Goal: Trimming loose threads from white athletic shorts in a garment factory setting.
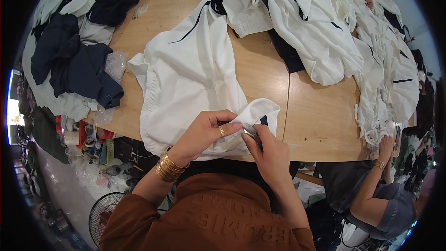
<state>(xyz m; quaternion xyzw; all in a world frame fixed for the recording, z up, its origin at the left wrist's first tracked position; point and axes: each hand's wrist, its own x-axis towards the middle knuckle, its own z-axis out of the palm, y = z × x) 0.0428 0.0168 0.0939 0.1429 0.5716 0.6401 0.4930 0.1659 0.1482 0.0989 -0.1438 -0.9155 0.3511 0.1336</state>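
A white garment [186, 83] with a gathered elastic edge and a thin navy stripe lies spread on the table in front of me. My left hand [206, 132] pinches a turned-up end of it between thumb and fingers. Close beside it, my right hand [269, 148] is closed on small silver thread snips [251, 134], whose tip meets the folded cloth. A short navy patch shows on this raised fold. The fingers partly cover the snips, so their blades cannot be made out clearly.
The wooden table [320, 125] has a seam right of my hands. White garments [306, 28] are heaped at the far right, navy ones [76, 62] at the left. A co-worker's hand [385, 148] touches white cloth at the right; another person stands beyond. A fan [104, 214] is low left.
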